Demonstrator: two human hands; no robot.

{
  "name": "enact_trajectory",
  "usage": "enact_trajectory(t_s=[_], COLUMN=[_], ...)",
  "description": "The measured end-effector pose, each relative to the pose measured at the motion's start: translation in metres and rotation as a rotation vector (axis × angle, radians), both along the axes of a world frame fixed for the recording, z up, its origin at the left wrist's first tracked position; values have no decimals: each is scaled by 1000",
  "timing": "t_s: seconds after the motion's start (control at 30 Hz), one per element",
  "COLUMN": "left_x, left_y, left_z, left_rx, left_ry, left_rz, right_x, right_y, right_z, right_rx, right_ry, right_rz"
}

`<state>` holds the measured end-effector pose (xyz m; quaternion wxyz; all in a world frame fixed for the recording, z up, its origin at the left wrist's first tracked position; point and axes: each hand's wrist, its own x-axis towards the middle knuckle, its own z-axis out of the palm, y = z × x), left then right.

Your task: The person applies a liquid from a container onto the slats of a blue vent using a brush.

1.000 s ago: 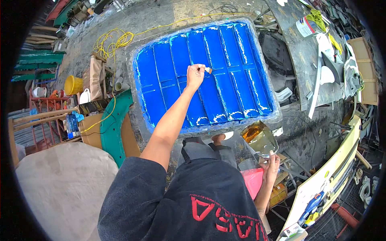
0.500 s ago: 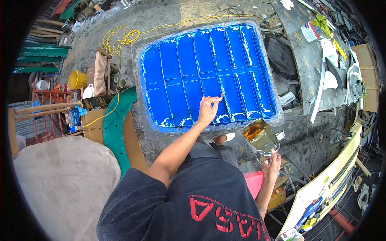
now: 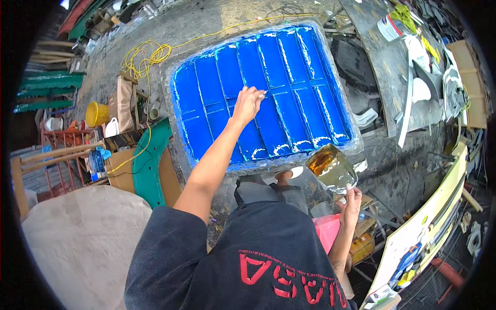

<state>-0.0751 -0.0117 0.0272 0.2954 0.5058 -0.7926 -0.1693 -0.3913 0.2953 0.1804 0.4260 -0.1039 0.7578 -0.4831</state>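
My left hand [image 3: 247, 106] reaches over a large blue tray-like mould [image 3: 206, 93], its fingers closed round a small pale brush-like tool [image 3: 264, 94]. Its tip is close to one of the thin ridges that divide the blue surface; I cannot make out whether it touches. Whitish streaks run along several ridges and the near edge. Off the mould's near right corner, my right hand [image 3: 350, 201] grips the lower edge of a clear squarish container [image 3: 336, 170], which has an amber patch in its far part.
A yellow cable [image 3: 206, 39] runs behind the mould to a coil. Left of it lie a curved green piece [image 3: 150, 160], a yellow bucket [image 3: 97, 114] and a beige covered surface [image 3: 88, 237]. Right are a board with a white bucket [image 3: 388, 28] and a yellowish panel [image 3: 429, 217].
My left hand has moved away from me and a little left, from near the mould's front to about its middle. My right hand still holds the container, with the view slightly shifted.
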Motion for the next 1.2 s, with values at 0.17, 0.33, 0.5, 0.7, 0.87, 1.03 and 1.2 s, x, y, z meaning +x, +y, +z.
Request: enact_trajectory(t_s=[0.17,0.33,0.5,0.7,0.87,1.03,1.2], left_x=[-10,-3,1,-21,-19,24,44], left_y=[79,122,101,87,80,60,31], left_z=[17,45,98,146,95,101,45], left_rx=[55,188,309,293,259,720,827], left_ry=[-200,-145,310,359,135,454,415], left_rz=[-245,-318,-17,-195,-386,-147,-69], right_x=[-2,2,12,42,72,83,87], right_y=[-4,-20,-48,-91,-107,-94,-59], right_z=[-7,2,-17,-35,-44,-45,-29], right_rx=[-39,-35,-136,-69,-80,-53,30], right_ry=[0,2,-6,47,88,122,-9], right_rz=[24,122,193,309,355,333,180])
